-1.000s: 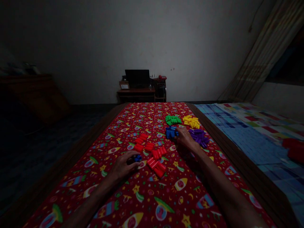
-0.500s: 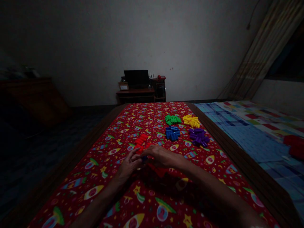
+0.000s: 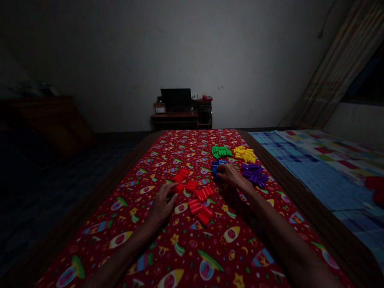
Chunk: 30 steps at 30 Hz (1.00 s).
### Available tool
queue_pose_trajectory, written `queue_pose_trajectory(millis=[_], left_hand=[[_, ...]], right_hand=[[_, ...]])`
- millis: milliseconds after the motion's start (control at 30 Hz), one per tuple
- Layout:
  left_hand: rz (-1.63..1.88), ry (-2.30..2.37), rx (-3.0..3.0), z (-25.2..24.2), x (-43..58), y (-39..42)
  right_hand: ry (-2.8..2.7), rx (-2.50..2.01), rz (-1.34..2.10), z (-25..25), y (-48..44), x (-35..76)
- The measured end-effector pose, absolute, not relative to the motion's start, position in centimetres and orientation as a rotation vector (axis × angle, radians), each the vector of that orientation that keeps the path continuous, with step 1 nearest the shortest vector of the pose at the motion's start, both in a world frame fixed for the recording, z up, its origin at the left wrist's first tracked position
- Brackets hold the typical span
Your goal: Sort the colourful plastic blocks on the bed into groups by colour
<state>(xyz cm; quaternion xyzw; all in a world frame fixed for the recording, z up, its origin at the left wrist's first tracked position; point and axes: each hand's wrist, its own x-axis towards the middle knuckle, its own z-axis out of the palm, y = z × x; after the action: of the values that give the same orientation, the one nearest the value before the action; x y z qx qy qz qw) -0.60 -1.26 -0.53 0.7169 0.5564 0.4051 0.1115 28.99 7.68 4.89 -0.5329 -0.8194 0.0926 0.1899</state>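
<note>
Several red plastic cylinders (image 3: 204, 193) lie in small clusters on the patterned red tablecloth. My left hand (image 3: 163, 202) rests beside the leftmost clusters, thumb and fingers apart, its fingertips close to a red cylinder; no held object shows. Over on the right, my right hand (image 3: 231, 175) reaches onto the pile of blue cylinders (image 3: 215, 167), its fingers curled down in a pinch on a blue one. The hand covers part of that pile, so the exact grip is hard to see.
Behind the blue pile lie green cylinders (image 3: 221, 152) and yellow cylinders (image 3: 245, 154); purple cylinders (image 3: 255, 175) are to its right. A desk with a monitor (image 3: 176, 99) stands by the far wall. A bed with a checked cover (image 3: 288, 176) adjoins the right side.
My hands were together over the red cylinders with a dark blue thing between them. They have parted: the right has moved to the blue pile, while the left stays near the red ones.
</note>
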Motion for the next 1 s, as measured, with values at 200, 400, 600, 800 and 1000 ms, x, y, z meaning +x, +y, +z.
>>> queue_pose_trajectory(millis=[200,400,600,800,1000], left_hand=[[1.101,1.626,2.267,-1.7,0.0,1.7],[1.101,1.693,2.196,-1.2,1.3,4.7],[0.871,1.505,2.228,-0.3,1.9,8.6],[0.748,1.282,2.334,-0.1,1.2,8.0],[0.792,1.329,2.367,-0.3,1.1,5.9]], right_hand=[[-2.19,-1.542,0.141,3.4,8.0,29.5],[-2.213,-1.328,0.258,5.1,6.9,28.0],[-2.428,-0.998,0.199,3.3,2.5,23.0],[-2.554,-0.989,0.174,-0.2,0.2,20.3],[-2.453,-0.599,0.31,0.3,1.9,21.2]])
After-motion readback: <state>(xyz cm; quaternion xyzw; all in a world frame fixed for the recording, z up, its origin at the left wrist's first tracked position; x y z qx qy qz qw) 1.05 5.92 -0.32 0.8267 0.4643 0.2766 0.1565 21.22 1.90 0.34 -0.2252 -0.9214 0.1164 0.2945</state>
